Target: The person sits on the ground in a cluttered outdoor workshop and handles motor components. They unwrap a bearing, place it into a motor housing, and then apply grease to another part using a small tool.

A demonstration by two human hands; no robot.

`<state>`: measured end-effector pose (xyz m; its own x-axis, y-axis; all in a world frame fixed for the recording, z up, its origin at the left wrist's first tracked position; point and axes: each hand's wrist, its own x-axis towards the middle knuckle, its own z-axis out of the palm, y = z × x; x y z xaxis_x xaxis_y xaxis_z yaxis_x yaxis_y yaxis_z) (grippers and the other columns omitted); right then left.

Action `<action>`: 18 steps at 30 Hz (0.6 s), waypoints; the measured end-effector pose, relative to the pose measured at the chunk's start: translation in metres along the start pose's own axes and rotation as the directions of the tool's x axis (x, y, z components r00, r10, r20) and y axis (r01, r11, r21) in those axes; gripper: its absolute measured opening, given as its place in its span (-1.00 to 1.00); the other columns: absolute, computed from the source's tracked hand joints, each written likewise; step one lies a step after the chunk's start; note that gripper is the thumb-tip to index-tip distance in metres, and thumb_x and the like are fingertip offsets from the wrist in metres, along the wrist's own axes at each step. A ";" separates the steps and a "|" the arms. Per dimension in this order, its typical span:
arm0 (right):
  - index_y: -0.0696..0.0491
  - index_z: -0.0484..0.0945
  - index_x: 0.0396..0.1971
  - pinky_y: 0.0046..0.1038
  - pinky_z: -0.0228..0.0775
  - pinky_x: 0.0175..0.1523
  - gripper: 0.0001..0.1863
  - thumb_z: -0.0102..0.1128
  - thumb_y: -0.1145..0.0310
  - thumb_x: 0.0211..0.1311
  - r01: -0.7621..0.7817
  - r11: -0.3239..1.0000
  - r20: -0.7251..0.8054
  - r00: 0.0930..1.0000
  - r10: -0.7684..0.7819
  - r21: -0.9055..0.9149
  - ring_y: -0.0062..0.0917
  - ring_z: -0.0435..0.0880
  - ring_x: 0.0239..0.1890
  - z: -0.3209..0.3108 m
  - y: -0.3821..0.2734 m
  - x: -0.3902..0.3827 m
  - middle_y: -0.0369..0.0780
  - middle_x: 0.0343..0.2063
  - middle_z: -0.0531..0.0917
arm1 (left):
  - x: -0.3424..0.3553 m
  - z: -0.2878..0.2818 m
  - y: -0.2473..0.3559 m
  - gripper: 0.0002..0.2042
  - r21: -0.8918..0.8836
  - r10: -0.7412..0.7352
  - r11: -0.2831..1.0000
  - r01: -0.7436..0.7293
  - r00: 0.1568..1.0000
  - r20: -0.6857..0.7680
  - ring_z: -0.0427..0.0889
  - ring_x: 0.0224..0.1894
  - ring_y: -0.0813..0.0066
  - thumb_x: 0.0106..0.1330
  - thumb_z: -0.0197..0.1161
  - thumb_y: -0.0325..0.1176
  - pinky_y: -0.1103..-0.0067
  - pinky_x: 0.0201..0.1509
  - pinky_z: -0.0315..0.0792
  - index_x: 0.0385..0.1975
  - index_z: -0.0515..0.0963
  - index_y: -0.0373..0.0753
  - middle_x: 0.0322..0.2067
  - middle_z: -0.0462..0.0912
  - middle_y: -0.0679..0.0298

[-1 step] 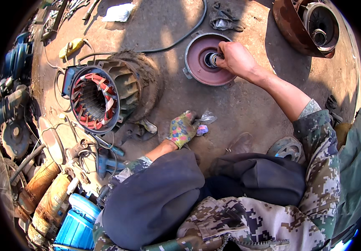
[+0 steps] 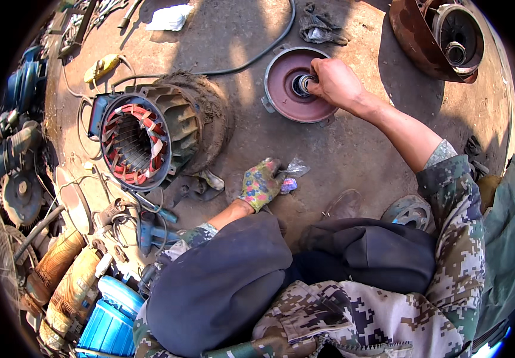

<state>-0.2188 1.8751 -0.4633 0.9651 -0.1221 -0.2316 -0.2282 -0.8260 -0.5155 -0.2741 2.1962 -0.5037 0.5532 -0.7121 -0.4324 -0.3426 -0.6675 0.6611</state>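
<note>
Ahead of me a round reddish-brown motor end cover [image 2: 293,107] lies on the ground, its hollow side up. My bare right hand [image 2: 338,86] reaches over its far right rim, fingers closed on a shiny metal ring [image 2: 306,85] at the dark centre hole. Whether the ring sits in the hole or just above it is hidden by the fingers. My left hand [image 2: 259,184], in a floral glove, is closed low in front of my knees. From its fingers sticks out a small clear plastic packet [image 2: 296,169] with a purple-blue patch.
Left of centre lies a motor housing [image 2: 189,122] with red-bound windings. A rusty round casing [image 2: 403,36] stands at the far right. A grey cable [image 2: 245,62] crosses the ground, and a dark glove [image 2: 320,27] lies beyond the cover. Motor parts and a blue motor [image 2: 111,319] crowd the left.
</note>
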 end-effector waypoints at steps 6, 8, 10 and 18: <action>0.23 0.59 -0.41 -0.08 0.54 -0.13 -0.74 0.37 0.32 0.06 0.043 0.998 0.056 0.998 -0.040 -0.050 0.04 0.70 -0.26 0.009 -0.007 0.010 0.10 -0.42 0.67 | 0.000 0.001 -0.002 -0.81 -0.002 -0.022 1.000 0.022 1.000 -0.011 0.69 -0.13 0.00 0.26 0.36 -0.27 0.22 -0.07 0.56 -0.20 0.69 -0.16 -0.23 0.70 0.08; 0.24 0.57 -0.41 -0.09 0.52 -0.15 -0.73 0.39 0.33 0.06 0.059 0.996 0.052 0.997 -0.056 -0.068 0.05 0.69 -0.26 0.011 -0.007 0.012 0.11 -0.41 0.66 | -0.001 0.000 0.001 -0.81 -0.021 -0.023 1.000 0.023 1.000 -0.014 0.69 -0.13 0.00 0.26 0.36 -0.27 0.23 -0.07 0.56 -0.19 0.70 -0.16 -0.23 0.70 0.08; 0.23 0.58 -0.41 -0.09 0.53 -0.13 -0.74 0.39 0.35 0.04 0.076 0.993 0.054 0.996 -0.071 -0.096 0.04 0.69 -0.24 0.011 -0.007 0.014 0.09 -0.39 0.67 | 0.000 -0.001 0.003 -0.81 -0.030 -0.023 0.999 0.022 1.000 -0.012 0.69 -0.13 0.01 0.26 0.36 -0.27 0.23 -0.07 0.56 -0.19 0.70 -0.15 -0.22 0.70 0.09; 0.22 0.60 -0.43 -0.07 0.57 -0.06 -0.83 0.30 0.42 0.02 0.114 0.978 0.069 0.992 -0.104 -0.173 0.01 0.71 -0.21 0.015 -0.005 0.019 0.08 -0.36 0.70 | -0.001 0.000 0.000 -0.81 -0.013 -0.015 1.000 0.015 1.000 0.009 0.69 -0.13 0.01 0.27 0.34 -0.27 0.25 -0.06 0.56 -0.16 0.70 -0.14 -0.21 0.70 0.10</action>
<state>-0.2018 1.8849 -0.4777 0.9724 0.0025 -0.2334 -0.0909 -0.9170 -0.3884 -0.2745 2.1970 -0.5038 0.5518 -0.7037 -0.4476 -0.3239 -0.6754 0.6626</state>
